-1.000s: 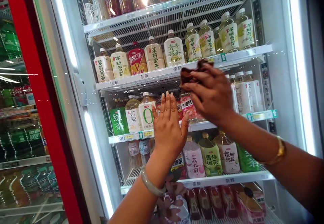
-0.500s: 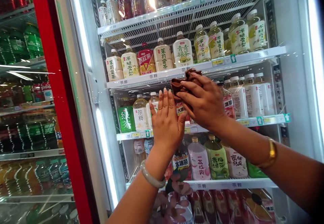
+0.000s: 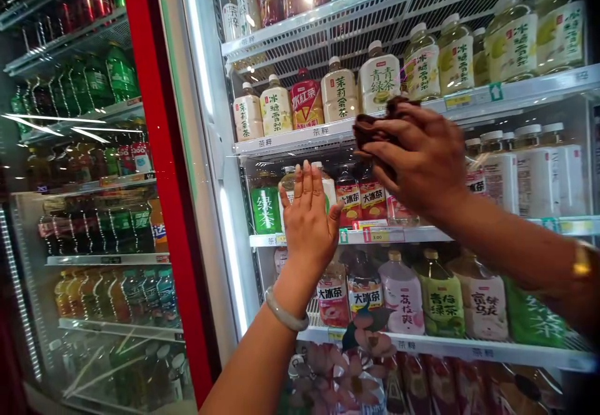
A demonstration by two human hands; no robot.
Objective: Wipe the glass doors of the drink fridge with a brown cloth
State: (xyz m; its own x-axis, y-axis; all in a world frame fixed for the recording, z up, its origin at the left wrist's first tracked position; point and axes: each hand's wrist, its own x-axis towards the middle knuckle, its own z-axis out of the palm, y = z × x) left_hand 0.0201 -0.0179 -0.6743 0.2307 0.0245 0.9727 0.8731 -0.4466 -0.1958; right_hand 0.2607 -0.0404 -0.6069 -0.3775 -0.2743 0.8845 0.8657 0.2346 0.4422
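Observation:
My left hand (image 3: 309, 224) lies flat against the glass of a lit drinks fridge, fingers stretched upward and a pale bangle (image 3: 285, 312) on its wrist. To its right, and a little higher, my right hand (image 3: 424, 162) grips a crumpled dark brown cloth (image 3: 368, 132) at the glass. A gold bracelet (image 3: 581, 262) circles that arm. Behind the glass, bottles of tea stand in rows, among them a green bottle (image 3: 265, 205) left of my left hand and a white-labelled bottle (image 3: 379, 80) above the cloth. Part of the cloth is hidden by my right fingers.
A red door frame (image 3: 159, 171) separates this fridge from another at left, which holds green bottles (image 3: 122, 74) and other drinks. A bright light strip (image 3: 229, 246) runs down the inner left side. Pink flower shapes (image 3: 372, 340) show on the glass low down.
The view has shifted, so the shelves sit further right and more of the left fridge shows. My right hand with the cloth has moved right, away from my left hand, which stays flat.

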